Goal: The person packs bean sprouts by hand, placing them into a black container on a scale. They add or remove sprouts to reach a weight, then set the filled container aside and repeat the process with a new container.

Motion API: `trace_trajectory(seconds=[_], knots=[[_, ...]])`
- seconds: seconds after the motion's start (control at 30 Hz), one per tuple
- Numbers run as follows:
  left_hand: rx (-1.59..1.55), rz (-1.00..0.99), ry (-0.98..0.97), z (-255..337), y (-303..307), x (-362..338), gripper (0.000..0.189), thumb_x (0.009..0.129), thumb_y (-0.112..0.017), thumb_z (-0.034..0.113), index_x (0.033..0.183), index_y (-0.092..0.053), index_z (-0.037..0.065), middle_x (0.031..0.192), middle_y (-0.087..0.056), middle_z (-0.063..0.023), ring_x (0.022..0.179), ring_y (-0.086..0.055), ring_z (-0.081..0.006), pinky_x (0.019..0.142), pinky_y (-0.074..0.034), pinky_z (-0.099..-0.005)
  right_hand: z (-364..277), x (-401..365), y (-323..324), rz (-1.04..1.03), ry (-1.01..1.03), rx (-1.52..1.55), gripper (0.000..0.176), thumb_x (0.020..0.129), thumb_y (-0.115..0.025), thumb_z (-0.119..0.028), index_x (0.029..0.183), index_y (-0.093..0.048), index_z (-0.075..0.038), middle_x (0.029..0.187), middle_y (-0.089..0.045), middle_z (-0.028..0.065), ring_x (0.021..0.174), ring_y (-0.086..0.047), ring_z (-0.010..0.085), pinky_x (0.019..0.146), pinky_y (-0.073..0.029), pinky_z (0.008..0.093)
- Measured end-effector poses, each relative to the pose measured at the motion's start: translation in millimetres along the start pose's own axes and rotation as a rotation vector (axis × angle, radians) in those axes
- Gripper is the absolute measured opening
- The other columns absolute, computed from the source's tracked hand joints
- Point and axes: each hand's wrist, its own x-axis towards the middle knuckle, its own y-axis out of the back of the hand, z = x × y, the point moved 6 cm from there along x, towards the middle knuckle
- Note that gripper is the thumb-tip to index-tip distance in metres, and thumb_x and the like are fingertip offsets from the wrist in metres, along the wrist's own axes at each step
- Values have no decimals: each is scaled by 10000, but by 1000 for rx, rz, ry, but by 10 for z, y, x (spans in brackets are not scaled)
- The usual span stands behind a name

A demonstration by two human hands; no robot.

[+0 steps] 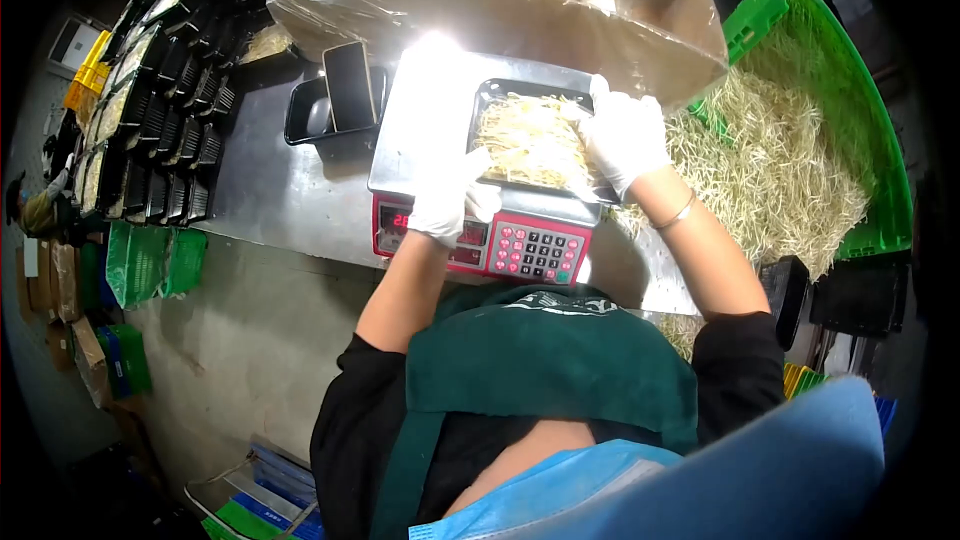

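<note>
A black plastic tray [489, 90] of pale bean sprouts [533, 140] rests on the metal platform of a red digital scale [540, 252]. My left hand [447, 196], in a white glove, is at the tray's lower left corner, with its fingers curled on the rim above the lit red display. On the opposite side, my gloved right hand [626, 135] grips the right rim, fingers over the upper right corner. Parts of the tray's side edges are hidden under both gloves.
A large green crate [893, 160] spills a heap of sprouts [770, 160] at the right. Stacked black trays [165, 125] of sprouts stand at left. A phone [350, 88] leans in a black tray [303, 112]. Clear plastic film [480, 15] spans the back.
</note>
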Motion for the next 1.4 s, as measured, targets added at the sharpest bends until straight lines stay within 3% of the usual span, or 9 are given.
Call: trace_trajectory(seconds=[0.33, 0.47, 0.73, 0.8, 0.97, 1.1, 1.17, 1.27, 1.4], knots=[[-2, -414, 197, -137, 100, -404, 448, 992, -420, 295, 1166, -567, -91, 723, -681, -134, 508, -629, -158, 494, -523, -226, -692, 573, -51, 123, 141, 251, 648, 918, -520, -444, 1353, -403, 21, 927, -635, 225, 852, -620, 363, 783, -483, 442], [-265, -722, 323, -493, -155, -451, 452, 977, -467, 293, 1229, -545, -75, 1060, -662, -141, 813, -636, -134, 708, -497, -240, -710, 542, -74, 231, 169, 214, 650, 917, -527, -443, 1358, -405, 19, 906, -636, 209, 838, -615, 369, 759, -478, 447], [-317, -268, 143, -375, -613, -105, 391, 907, -595, 319, 925, -633, -70, 838, -686, -225, 669, -685, -242, 648, -552, -333, -430, 427, -49, 241, 42, 562, 642, 919, -518, -404, 1380, -376, 19, 1081, -620, 217, 1016, -602, 315, 881, -474, 381], [-139, -178, 33, -202, -303, -82, 360, 894, -596, 289, 875, -638, -68, 732, -677, -199, 547, -653, -235, 539, -540, -313, -138, 124, 81, 207, 63, 1322, 584, 920, -572, -317, 1381, -387, -11, 1142, -614, 164, 1071, -585, 257, 926, -452, 348], [250, -250, 50, 129, 182, -211, 364, 930, -570, 285, 1025, -636, -59, 771, -684, -98, 585, -608, -127, 550, -484, -252, 1675, -1161, -64, 737, -139, 534, 652, 824, -674, -65, 1395, -362, -12, 1410, -415, 187, 1344, -345, 311, 1121, -279, 401], [237, -264, -87, -183, 108, -230, 298, 927, -588, 227, 1053, -662, -33, 929, -691, -73, 809, -612, -120, 717, -489, -282, 2889, -2611, -344, 504, -1060, -87, 781, 766, -745, -353, 1340, -393, 43, 1309, -484, 274, 1168, -502, 398, 987, -413, 411], [703, -221, -416, 171, 309, -99, 206, 880, -634, 147, 978, -676, -30, 879, -679, -43, 802, -618, -125, 713, -498, -292, 3498, -3143, -861, 265, -1316, -206, 730, 859, -534, -575, 1223, -505, 57, 1093, -616, 286, 978, -598, 441, 845, -479, 481], [-55, 175, -142, 379, 1054, 179, 89, 763, -701, 85, 776, -663, 6, 810, -670, -78, 683, -633, -160, 635, -508, -289, 4261, -3565, -1564, 89, -1105, -45, 568, 971, -407, -431, 825, -641, 66, 794, -626, 302, 773, -603, 460, 697, -477, 494], [-221, 576, -590, 1198, 1957, 202, 56, 767, -661, 45, 713, -646, 41, 743, -636, -77, 629, -583, -137, 542, -482, -272, 4036, -3578, -1239, 116, -934, 224, 475, 925, -541, -380, 792, -613, 70, 774, -622, 295, 715, -577, 456, 673, -460, 470]])
